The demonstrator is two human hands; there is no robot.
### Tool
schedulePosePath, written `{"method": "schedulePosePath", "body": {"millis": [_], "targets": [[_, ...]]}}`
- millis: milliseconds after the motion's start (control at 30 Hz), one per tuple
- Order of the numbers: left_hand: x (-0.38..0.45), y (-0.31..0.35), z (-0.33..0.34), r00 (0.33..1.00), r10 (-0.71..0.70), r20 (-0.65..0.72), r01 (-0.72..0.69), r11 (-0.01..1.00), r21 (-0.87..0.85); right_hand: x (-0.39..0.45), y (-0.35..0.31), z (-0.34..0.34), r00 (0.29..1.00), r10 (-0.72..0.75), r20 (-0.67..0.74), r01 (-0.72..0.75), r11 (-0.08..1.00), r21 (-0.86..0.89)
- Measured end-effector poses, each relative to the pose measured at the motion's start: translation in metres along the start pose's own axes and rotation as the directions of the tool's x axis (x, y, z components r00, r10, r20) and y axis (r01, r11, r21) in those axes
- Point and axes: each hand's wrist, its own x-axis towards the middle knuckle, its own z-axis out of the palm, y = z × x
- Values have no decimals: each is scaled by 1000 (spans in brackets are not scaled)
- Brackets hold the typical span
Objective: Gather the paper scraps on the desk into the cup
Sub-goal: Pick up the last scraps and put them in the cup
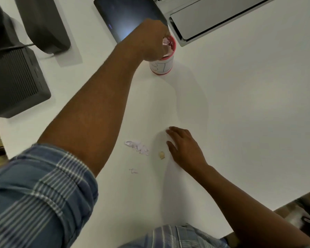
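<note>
1. The left hand [151, 42] reaches far across the desk [240, 104]; its fingers [166, 39] are bunched over the mouth of the cup [162, 66], pinching pale paper scraps [166, 42] right at the rim.
2. The right hand [184, 147] lies flat and released on the desk, palm down, fingers [172, 130] spread and grasping nothing.
3. The cup stands upright, white with a red rim and red base; some scraps already show inside it.
4. Loose scraps remain on the desk just left of the right hand: a crumpled pale cluster [137, 147]; a small tan piece [161, 155] closest to the hand; a tiny bit [133, 170] nearer the person.
5. Beyond the cup lie a dark tablet [125, 17] and a grey laptop [213, 17]; dark grey equipment [14, 79] sits at the desk's far left.
6. The left arm wears a rolled blue plaid sleeve [38, 194].
</note>
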Motion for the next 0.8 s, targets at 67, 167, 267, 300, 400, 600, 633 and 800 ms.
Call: {"method": "schedulePosePath", "body": {"millis": [67,167,267,300,400,600,633,800], "targets": [[-23,-9,-2,990,-11,-141,1,998,-67,-4,-2,3,999,9,39,-8,1000,-18],[-76,-24,18,952,-57,-299,-6,979,-205,-9,-6,9,991,55,122,-51,998,-36],[-146,-39,61,950,-145,-277,37,932,-361,-13,-19,19,977,67,203,-52,996,-74],[-166,-44,78,963,-177,-205,89,920,-381,-14,-24,23,973,62,224,-46,996,-76],[-214,-52,125,972,-210,110,236,898,-372,-17,-41,36,967,42,250,-25,997,-69],[-261,-52,156,980,-144,135,169,965,-198,-13,-72,60,972,19,235,3,995,-96],[-265,-52,158,981,-149,126,172,963,-206,-13,-75,63,970,17,244,10,994,-108],[-297,-40,175,977,-213,23,213,958,-190,-14,-81,64,972,-101,213,134,980,-147]]}}
